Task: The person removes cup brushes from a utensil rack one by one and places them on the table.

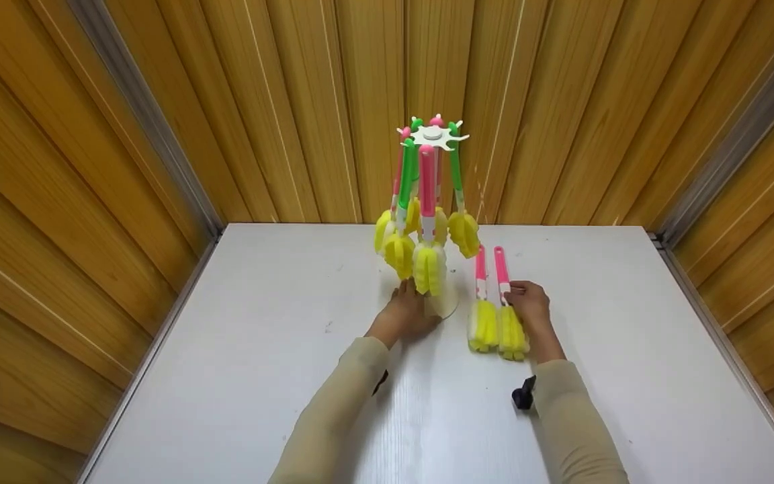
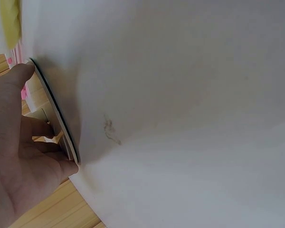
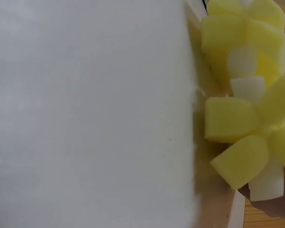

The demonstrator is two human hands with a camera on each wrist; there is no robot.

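A white rack [image 1: 433, 137] with a spoked top carries several hanging sponge bottle brushes [image 1: 429, 269] with pink or green handles and yellow-and-white heads. My left hand [image 1: 404, 314] grips the rim of its round base [image 1: 446, 304]; the left wrist view shows the thumb and fingers spread along the base's edge [image 2: 54, 107]. Two pink-handled brushes lie side by side on the table, right of the rack. With its fingertips, my right hand [image 1: 529, 306] pinches the neck of the right-hand brush [image 1: 512, 336]. The other brush [image 1: 483, 326] lies just left of it. Both sponge heads [image 3: 256, 128] show end-on in the right wrist view.
The white table [image 1: 259, 349] is bounded by wood-panelled walls [image 1: 306, 114] at the back and sides, with metal strips [image 1: 152, 121] at the corners. A black wrist device [image 1: 524, 394] shows beside the right sleeve.
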